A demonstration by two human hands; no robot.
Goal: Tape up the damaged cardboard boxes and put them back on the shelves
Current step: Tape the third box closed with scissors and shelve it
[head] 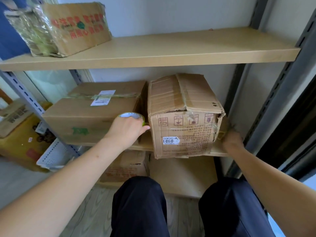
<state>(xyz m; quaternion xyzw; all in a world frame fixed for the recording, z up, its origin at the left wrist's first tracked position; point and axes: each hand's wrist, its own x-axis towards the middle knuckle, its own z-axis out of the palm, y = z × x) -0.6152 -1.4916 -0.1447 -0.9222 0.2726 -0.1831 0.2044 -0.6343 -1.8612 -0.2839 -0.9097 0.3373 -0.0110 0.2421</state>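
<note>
While left hand (127,128) grips tape roll (132,117), right hand (232,136) steadies box (184,117).

A tall metal rack with grey posts (280,93) full of little slots holds light wooden shelf boards (171,48). Behind the rack the wall (171,12) is plain and pale, and the floor (95,207) below is pale grey wood. On the left, past the rack, a white plastic basket (54,156) sits on the floor, and soft daylight fills the room.
</note>
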